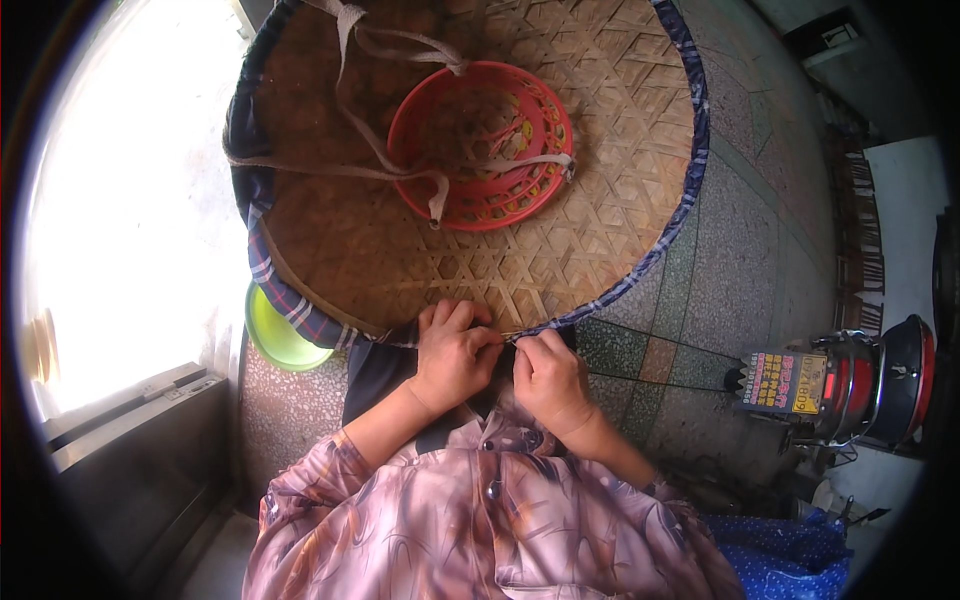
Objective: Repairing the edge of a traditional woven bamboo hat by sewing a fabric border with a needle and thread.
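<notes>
A large round woven bamboo hat (560,210) lies upside down in front of me, its rim bound with blue checked cloth (290,300). A red plastic inner ring (482,145) sits in its middle with pale fabric straps (370,150) tied to it. My left hand (455,355) pinches the near rim of the hat, fingers closed on the cloth edge. My right hand (548,378) pinches the same rim right beside it, thumb and fingers closed at the edge. Whether a needle is held is too small to tell.
A green plastic bowl (275,335) peeks out under the hat's left rim. The floor is speckled tile (740,260). A red and black appliance (865,385) stands at the right, blue dotted fabric (790,560) at lower right. A bright doorway and metal sill (130,400) lie left.
</notes>
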### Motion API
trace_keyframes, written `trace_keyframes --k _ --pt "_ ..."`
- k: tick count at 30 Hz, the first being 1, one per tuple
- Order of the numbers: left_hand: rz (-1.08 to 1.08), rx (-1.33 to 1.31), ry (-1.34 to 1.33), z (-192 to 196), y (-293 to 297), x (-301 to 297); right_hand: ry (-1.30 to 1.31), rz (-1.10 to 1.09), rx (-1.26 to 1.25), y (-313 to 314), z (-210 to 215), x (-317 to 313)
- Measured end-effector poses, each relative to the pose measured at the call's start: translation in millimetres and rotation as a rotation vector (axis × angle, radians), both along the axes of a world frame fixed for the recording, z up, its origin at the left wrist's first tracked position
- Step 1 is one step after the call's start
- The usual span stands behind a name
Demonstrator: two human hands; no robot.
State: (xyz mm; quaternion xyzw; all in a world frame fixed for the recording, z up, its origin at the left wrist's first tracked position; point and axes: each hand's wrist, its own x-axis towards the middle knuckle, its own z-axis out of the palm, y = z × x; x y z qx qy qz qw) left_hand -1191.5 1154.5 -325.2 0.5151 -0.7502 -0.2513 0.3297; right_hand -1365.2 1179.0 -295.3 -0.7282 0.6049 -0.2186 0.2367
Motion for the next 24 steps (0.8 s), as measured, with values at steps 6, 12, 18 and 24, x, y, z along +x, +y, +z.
trace_keyframes --k 6,12,18,24 --pt "-0.001 -0.005 0.013 -2 0 0 0.016 -0.014 0.016 -3 -4 3" --pt "-0.008 -0.003 -0.001 -2 1 0 0.050 0.012 0.008 -9 -3 4" --pt "0.004 0.022 -0.041 1 1 -2 0.059 0.025 0.025 -11 0 3" --pt "0.000 0.023 -0.047 -1 1 -1 0.052 0.033 0.050 -12 1 1"
